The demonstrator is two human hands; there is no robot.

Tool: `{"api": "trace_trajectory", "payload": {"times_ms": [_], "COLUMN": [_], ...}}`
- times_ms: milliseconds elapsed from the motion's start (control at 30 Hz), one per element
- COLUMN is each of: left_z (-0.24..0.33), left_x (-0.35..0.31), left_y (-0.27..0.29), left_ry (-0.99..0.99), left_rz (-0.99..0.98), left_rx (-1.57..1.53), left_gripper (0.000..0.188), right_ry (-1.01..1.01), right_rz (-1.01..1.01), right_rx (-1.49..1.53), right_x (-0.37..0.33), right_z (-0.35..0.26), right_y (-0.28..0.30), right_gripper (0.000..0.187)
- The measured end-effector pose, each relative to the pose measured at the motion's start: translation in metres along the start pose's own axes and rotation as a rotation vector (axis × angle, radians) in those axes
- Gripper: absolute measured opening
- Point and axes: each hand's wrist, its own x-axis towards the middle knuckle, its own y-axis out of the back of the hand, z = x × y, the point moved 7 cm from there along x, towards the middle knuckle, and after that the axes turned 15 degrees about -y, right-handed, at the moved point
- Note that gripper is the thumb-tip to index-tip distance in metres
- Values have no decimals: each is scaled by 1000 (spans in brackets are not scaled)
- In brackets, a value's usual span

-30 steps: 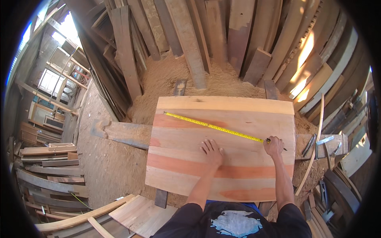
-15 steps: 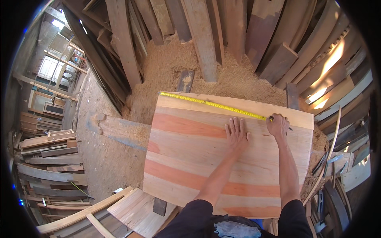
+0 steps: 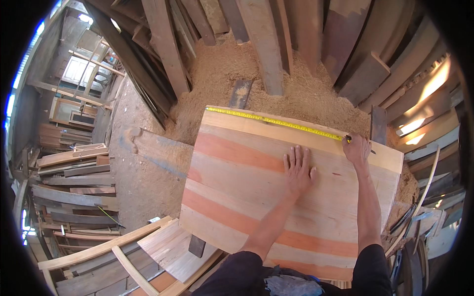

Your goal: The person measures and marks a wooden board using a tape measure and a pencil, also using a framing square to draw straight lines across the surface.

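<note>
A broad wooden panel (image 3: pixel 237 192) of pale and reddish strips lies in front of me. A yellow tape measure (image 3: pixel 296 127) stretches along its far edge, from the far left corner to my right hand. My right hand (image 3: pixel 357 149) is closed on the tape's right end, where a dark part shows at the fingertips. A dark, thin, pencil-like piece sticks out beyond that hand; its kind is unclear. My left hand (image 3: pixel 299 170) lies flat on the panel, fingers spread, below the tape.
Long boards (image 3: pixel 261 44) lean in a row beyond the panel, above sawdust (image 3: pixel 212 74). Dark supports (image 3: pixel 197 245) jut from under the panel. Stacked planks (image 3: pixel 74 190) and a wooden frame (image 3: pixel 106 244) stand left. Assorted pieces and a curved strip (image 3: pixel 428 180) lie right.
The view has turned and shifted slightly. My right hand and the tape's right end have moved away from me, closer to the panel's far edge. My left hand stays flat on the panel.
</note>
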Motion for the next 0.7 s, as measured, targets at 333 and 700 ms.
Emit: {"api": "trace_trajectory", "payload": {"times_ms": [333, 700], "left_z": [2, 94], "left_x": [12, 168], "left_y": [-32, -74], "left_ry": [-67, -302], "left_rz": [-44, -99], "left_rx": [50, -142], "left_gripper": [80, 48], "right_ry": [-88, -256], "right_rz": [4, -32], "right_rx": [-73, -161], "right_x": [76, 122], "right_z": [169, 304], "right_y": [38, 89], "right_gripper": [29, 30]}}
